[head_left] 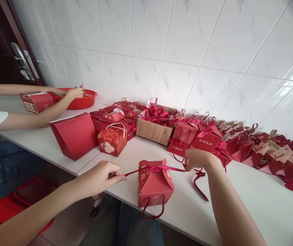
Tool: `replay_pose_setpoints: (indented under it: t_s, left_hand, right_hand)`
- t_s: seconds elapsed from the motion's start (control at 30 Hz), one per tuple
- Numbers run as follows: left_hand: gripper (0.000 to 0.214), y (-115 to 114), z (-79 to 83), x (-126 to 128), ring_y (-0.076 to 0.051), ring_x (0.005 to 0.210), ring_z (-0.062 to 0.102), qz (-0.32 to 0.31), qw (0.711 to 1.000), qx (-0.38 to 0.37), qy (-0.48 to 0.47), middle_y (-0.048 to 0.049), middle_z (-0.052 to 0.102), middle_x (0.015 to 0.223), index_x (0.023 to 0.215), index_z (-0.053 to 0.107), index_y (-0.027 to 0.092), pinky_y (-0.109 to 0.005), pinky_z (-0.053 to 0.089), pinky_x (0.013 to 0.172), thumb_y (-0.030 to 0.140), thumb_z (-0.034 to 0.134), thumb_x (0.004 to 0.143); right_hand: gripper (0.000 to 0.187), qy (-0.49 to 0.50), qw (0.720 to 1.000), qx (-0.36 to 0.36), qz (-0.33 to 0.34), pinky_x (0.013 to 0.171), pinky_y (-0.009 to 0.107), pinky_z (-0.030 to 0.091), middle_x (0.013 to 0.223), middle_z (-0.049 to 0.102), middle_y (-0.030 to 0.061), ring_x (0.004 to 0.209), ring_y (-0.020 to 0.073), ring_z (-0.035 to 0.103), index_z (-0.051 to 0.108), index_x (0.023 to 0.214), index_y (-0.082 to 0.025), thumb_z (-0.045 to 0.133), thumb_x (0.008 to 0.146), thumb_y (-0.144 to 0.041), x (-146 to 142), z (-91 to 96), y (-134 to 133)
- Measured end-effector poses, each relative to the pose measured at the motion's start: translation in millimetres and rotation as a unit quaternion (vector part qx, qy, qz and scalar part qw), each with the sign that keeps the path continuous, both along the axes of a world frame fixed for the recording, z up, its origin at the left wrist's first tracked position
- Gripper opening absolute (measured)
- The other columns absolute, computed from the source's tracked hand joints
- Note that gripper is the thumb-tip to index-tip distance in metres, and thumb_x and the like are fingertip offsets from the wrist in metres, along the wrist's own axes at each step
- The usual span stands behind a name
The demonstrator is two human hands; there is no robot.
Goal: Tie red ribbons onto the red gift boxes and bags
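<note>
A red gift box (154,189) stands upright at the table's front edge, its cord handle hanging over the near side. Across its top runs a red ribbon (170,167), stretched out to both sides. My left hand (106,176) pinches one end of the ribbon, left of the box. At the right, my right hand (196,159) is closed on the other end; its fingertips are partly hidden. Just beneath that hand, a dark red knotted cord (200,186) lies on the table.
A cardboard carton (154,131) of red ribbons stands behind. Stacked red boxes (208,138) line the wall to the right. A patterned box (112,139) and a tall red box (73,135) stand left. Another person's hands (76,93) reach into a red basin (91,99).
</note>
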State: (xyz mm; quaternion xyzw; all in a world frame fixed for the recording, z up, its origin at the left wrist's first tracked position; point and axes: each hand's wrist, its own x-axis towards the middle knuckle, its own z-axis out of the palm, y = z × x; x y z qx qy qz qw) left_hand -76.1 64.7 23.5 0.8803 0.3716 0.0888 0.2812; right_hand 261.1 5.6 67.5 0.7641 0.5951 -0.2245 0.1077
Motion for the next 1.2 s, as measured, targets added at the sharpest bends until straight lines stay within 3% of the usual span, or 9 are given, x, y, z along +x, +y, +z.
replay_pose_setpoints:
  t_s: [0.3, 0.47, 0.57, 0.67, 0.73, 0.87, 1.03, 1.2]
  left_hand:
    - [0.044, 17, -26.3, -27, -0.010, 0.052, 0.027, 0.020, 1.000, 0.009, 0.016, 0.0052, 0.029, 0.052, 0.054, 0.033, 0.018, -0.023, 0.021, 0.049, 0.047, 0.053, 0.081]
    - [0.045, 16, -23.4, -37, -0.010, 0.048, 0.029, 0.030, 0.999, 0.001, 0.022, 0.0051, 0.030, 0.049, 0.052, 0.037, 0.018, -0.023, 0.022, 0.047, 0.047, 0.054, 0.081]
    - [0.040, 12, -16.2, -37, -0.014, 0.058, 0.048, 0.007, 0.997, 0.080, 0.017, 0.0009, 0.049, 0.059, 0.054, 0.052, 0.018, -0.024, 0.036, 0.056, 0.047, 0.055, 0.083]
    - [0.025, 4, -7.8, -28, -0.024, 0.095, 0.059, 0.027, 0.981, 0.191, -0.036, -0.0043, 0.063, 0.095, 0.080, 0.067, 0.024, -0.031, 0.045, 0.083, 0.047, 0.060, 0.080]
    - [0.027, -5, -1.5, -15, -0.025, 0.107, 0.057, 0.036, 0.977, 0.196, -0.080, -0.0047, 0.061, 0.110, 0.097, 0.065, 0.026, -0.034, 0.045, 0.092, 0.046, 0.061, 0.080]
    - [0.022, -27, 7.1, 21, -0.020, 0.108, 0.058, -0.010, 0.980, 0.115, -0.164, -0.0033, 0.060, 0.112, 0.105, 0.057, 0.026, -0.031, 0.046, 0.095, 0.038, 0.054, 0.088]
    - [0.020, -40, 2.5, 54, -0.019, 0.105, 0.057, -0.030, 0.976, 0.068, -0.204, -0.0056, 0.057, 0.112, 0.103, 0.053, 0.023, -0.031, 0.049, 0.091, 0.029, 0.057, 0.084]
    - [0.020, -38, 1.3, 59, -0.019, 0.102, 0.058, -0.031, 0.978, 0.046, -0.201, -0.0061, 0.055, 0.113, 0.100, 0.055, 0.023, -0.031, 0.051, 0.089, 0.024, 0.060, 0.080]
  right_hand:
    - [0.007, 0.009, 0.997, -0.030, -0.064, 0.049, 0.026, 0.041, 0.055, 0.058, 0.0023, 0.051, 0.0143, 0.054, 0.063, 0.055, -0.016, 0.062, 0.055, -0.009, 34, -8.0, 3]
    - [0.005, -0.005, 0.998, 0.014, -0.060, 0.052, 0.028, 0.042, 0.059, 0.060, 0.0049, 0.059, 0.0195, 0.058, 0.064, 0.055, -0.016, 0.063, 0.056, -0.011, 45, -4.4, -1]
    - [0.014, -0.009, 0.997, 0.060, -0.044, 0.061, 0.031, 0.046, 0.077, 0.068, 0.0082, 0.077, 0.0263, 0.064, 0.070, 0.069, -0.017, 0.063, 0.058, -0.011, 41, 4.3, -8]
    - [0.027, 0.001, 0.994, 0.107, -0.024, 0.073, 0.032, 0.049, 0.102, 0.069, 0.0083, 0.093, 0.0267, 0.064, 0.071, 0.094, -0.022, 0.063, 0.068, -0.019, 23, 16.5, -19]
    - [0.029, 0.029, 0.991, 0.131, 0.010, 0.077, 0.032, 0.049, 0.107, 0.068, 0.0065, 0.096, 0.0244, 0.063, 0.068, 0.104, -0.026, 0.061, 0.076, -0.030, 5, 23.5, -27]
    - [0.031, 0.126, 0.974, 0.143, 0.119, 0.077, 0.030, 0.048, 0.103, 0.066, 0.0045, 0.095, 0.0224, 0.062, 0.065, 0.097, -0.026, 0.060, 0.078, -0.050, -31, 27.1, -34]
    - [0.048, 0.148, 0.977, 0.066, 0.137, 0.068, 0.028, 0.046, 0.106, 0.061, 0.0055, 0.091, 0.0214, 0.060, 0.057, 0.095, -0.023, 0.070, 0.066, -0.060, -47, 19.4, -26]
    - [0.046, 0.152, 0.973, 0.040, 0.171, 0.061, 0.026, 0.040, 0.089, 0.061, 0.0028, 0.078, 0.0185, 0.057, 0.051, 0.082, -0.021, 0.069, 0.066, -0.061, -49, 14.3, -17]
